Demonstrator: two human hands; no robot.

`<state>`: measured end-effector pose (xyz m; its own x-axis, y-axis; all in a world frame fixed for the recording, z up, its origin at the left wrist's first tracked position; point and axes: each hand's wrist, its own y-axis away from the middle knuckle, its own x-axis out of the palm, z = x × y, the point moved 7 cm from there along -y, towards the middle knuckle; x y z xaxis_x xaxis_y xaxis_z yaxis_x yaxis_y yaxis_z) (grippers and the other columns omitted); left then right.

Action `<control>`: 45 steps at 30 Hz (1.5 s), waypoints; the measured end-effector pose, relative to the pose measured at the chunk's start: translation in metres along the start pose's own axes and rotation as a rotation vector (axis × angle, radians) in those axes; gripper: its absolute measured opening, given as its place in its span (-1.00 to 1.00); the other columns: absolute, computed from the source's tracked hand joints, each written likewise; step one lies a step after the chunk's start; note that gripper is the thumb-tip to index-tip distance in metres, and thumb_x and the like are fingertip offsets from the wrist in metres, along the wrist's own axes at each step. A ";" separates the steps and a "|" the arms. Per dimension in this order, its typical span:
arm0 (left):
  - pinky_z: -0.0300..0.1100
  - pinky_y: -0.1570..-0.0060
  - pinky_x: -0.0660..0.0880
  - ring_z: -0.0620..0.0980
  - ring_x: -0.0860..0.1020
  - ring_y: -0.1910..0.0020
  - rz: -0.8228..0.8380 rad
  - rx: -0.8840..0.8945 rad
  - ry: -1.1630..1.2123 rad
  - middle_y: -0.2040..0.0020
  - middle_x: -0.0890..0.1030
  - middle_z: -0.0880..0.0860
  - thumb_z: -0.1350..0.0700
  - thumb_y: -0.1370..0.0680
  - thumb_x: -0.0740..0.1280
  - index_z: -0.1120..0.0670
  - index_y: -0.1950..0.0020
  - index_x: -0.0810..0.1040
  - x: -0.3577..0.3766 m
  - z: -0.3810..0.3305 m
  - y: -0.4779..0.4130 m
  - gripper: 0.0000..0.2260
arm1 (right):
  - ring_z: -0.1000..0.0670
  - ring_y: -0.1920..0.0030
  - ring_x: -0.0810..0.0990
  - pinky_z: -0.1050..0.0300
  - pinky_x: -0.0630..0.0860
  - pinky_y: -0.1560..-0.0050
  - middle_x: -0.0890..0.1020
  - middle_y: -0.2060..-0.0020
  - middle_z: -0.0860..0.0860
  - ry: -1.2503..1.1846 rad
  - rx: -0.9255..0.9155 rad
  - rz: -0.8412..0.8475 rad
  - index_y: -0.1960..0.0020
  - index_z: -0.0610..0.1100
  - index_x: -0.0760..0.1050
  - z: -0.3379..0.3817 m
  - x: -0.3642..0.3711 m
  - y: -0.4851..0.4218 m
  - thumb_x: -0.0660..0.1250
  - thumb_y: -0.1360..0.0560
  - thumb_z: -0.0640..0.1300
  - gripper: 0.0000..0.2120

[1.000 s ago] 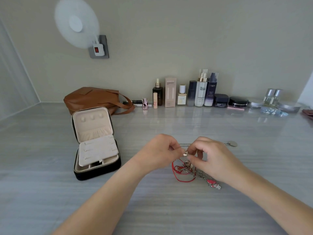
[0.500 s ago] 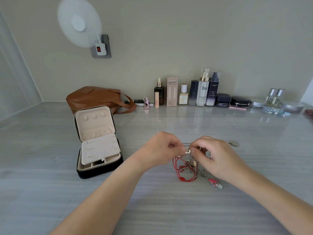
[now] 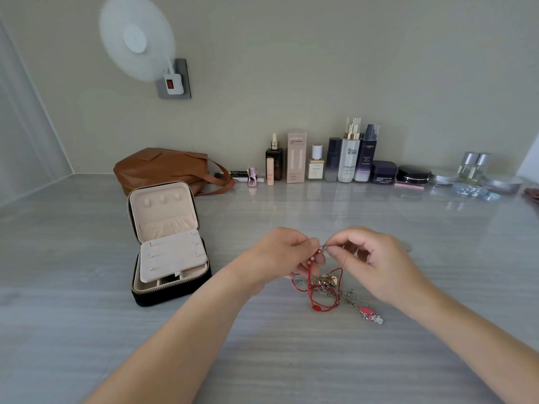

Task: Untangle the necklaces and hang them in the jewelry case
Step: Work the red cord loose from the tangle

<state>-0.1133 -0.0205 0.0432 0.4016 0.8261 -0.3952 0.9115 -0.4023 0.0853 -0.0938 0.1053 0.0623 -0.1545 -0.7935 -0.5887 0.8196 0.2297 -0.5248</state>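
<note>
On my feed both hands are working low over the grey counter (image 3: 87,287). The left hand (image 3: 280,255) and the right hand (image 3: 376,263) meet fingertip to fingertip. Each pinches a small silver piece at the top of the tangle of necklaces (image 3: 325,282) between thumb and forefinger, with the other fingers curled in. I can't make out whether that piece is a clasp or a link. A red cord (image 3: 318,308) drops from the left fingers and loops down onto the counter. It is wound through a gold-coloured cluster and a silver chain (image 3: 348,300). The chain trails right to a pink pendant (image 3: 367,311), which lies flat below the right wrist.

The jewelry case (image 3: 175,290) sits open to the left of the hands, well apart from the tangle. Its lid (image 3: 163,211) stands upright and is lined in beige. It has three small pegs in a row near the top and a gathered pocket beneath them. A beige insert panel (image 3: 172,255) leans tilted over the base. Under its front edge I see divided compartments (image 3: 172,280); what lies in them I can't tell.

Just behind the lid lies a brown leather handbag (image 3: 163,167); I can't tell whether the two touch. To its right, along the wall, stands a row of cosmetic bottles and jars (image 3: 347,158).
</note>
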 end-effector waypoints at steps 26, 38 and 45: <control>-0.26 0.32 0.38 -0.15 0.47 0.49 -0.031 0.183 0.177 0.36 0.57 -0.06 0.20 -0.50 0.35 0.05 0.19 0.53 -0.007 -0.011 0.000 -0.91 | 0.08 0.42 0.59 0.32 0.42 0.43 0.68 0.38 -0.03 -0.677 0.378 -0.192 0.24 -0.17 0.47 -0.008 -0.040 -0.014 0.23 -0.50 -0.32 -0.83; -0.29 0.24 0.50 -0.12 0.49 0.41 -0.067 0.402 0.524 0.45 0.51 -0.09 0.13 -0.50 0.31 0.09 0.09 0.58 -0.007 -0.034 0.013 -0.93 | 0.09 0.48 0.51 0.22 0.34 0.41 0.63 0.42 0.00 -0.583 0.292 -0.099 0.30 -0.11 0.50 0.044 -0.037 -0.055 0.25 -0.49 -0.27 -0.79; -0.24 0.29 0.55 -0.06 0.59 0.43 -0.094 0.389 0.569 0.36 0.64 0.00 0.21 -0.58 0.17 0.13 0.09 0.57 -0.011 -0.039 0.018 -0.82 | 0.07 0.48 0.47 0.23 0.32 0.44 0.51 0.52 0.05 -0.821 0.294 -0.127 0.31 -0.11 0.40 0.065 -0.039 -0.066 0.16 -0.54 -0.24 -0.74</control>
<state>-0.0975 -0.0217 0.0849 0.4029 0.9001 0.1655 0.8897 -0.3427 -0.3017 -0.1057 0.0841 0.1596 0.0986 -0.9837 0.1502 0.9493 0.0477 -0.3106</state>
